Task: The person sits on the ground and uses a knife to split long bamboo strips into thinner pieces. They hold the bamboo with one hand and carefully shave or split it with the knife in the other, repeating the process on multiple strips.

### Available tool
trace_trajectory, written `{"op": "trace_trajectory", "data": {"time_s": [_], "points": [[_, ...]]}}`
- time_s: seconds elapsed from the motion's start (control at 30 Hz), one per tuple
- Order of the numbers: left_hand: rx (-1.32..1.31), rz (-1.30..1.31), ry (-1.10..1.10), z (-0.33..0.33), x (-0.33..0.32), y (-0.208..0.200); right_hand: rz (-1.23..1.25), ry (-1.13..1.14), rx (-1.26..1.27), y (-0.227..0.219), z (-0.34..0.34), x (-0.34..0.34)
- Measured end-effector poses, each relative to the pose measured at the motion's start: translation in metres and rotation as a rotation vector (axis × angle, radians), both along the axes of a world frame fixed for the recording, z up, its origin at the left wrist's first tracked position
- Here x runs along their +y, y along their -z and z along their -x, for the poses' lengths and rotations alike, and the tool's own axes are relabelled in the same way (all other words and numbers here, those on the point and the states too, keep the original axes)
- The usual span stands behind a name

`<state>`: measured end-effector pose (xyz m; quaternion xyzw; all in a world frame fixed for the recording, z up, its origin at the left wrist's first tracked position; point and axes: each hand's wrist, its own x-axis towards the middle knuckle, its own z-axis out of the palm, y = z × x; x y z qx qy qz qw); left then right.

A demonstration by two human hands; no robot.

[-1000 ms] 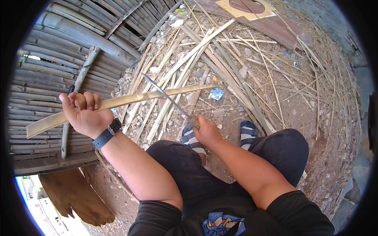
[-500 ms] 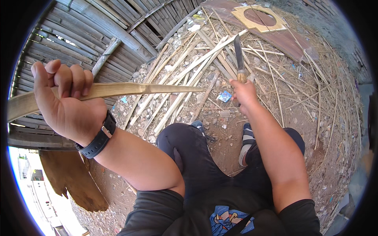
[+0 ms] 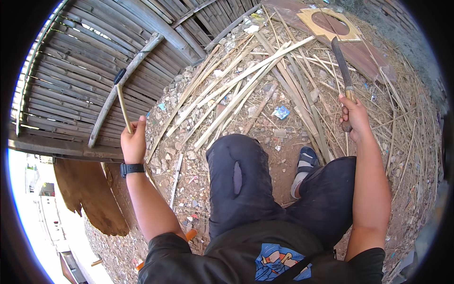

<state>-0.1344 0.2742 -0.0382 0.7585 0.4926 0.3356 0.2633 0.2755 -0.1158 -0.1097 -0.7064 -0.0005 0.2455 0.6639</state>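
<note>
My left hand [image 3: 134, 142] is raised at the left, its fingers closed around a narrow, pale bamboo strip [image 3: 124, 108] that points up toward the slatted wall. Where its upper end meets a dark object [image 3: 120, 76], I cannot tell whether the two are joined. My right hand [image 3: 354, 116] grips the wooden handle of a long knife [image 3: 341, 61], and the dark blade points up and away. Below both hands, a loose pile of split bamboo strips [image 3: 246, 87] lies across the ground.
A bamboo slat wall [image 3: 71, 85] with a crosswise pole [image 3: 111, 97] rises at the left. At the far right lies a brown board [image 3: 373, 59] under a pale panel [image 3: 352, 33] with a round hole. Stones, straw and blue scraps [image 3: 281, 112] cover the ground; a brown sheet [image 3: 90, 199] hangs lower left.
My left hand has moved right and down, turning the bamboo strip from crosswise to upright. My right hand has shifted right with the knife. My left knee now hides my left foot.
</note>
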Motion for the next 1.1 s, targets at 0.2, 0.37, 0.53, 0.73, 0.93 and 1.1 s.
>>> {"op": "trace_trajectory", "data": {"time_s": [0.2, 0.37, 0.53, 0.73, 0.93, 1.1], "points": [[0.543, -0.093, -0.231, 0.054, 0.011, 0.115, -0.001, 0.027, 0.032, 0.012, -0.018, -0.004], [0.516, -0.139, -0.317, 0.078, 0.043, 0.134, 0.001, 0.045, 0.062, 0.010, -0.014, 0.014], [0.461, -0.114, -0.317, 0.070, 0.100, 0.117, -0.013, 0.050, 0.127, 0.015, -0.015, 0.029], [0.403, -0.111, -0.251, 0.070, 0.148, 0.086, -0.004, 0.024, 0.136, 0.023, -0.018, 0.046], [0.700, -0.275, -0.148, 0.048, 0.150, 0.077, 0.018, 0.035, 0.116, 0.022, -0.014, 0.058], [0.755, -0.417, -0.188, 0.058, 0.192, 0.075, -0.007, 0.004, 0.145, 0.022, -0.013, 0.063]]}}
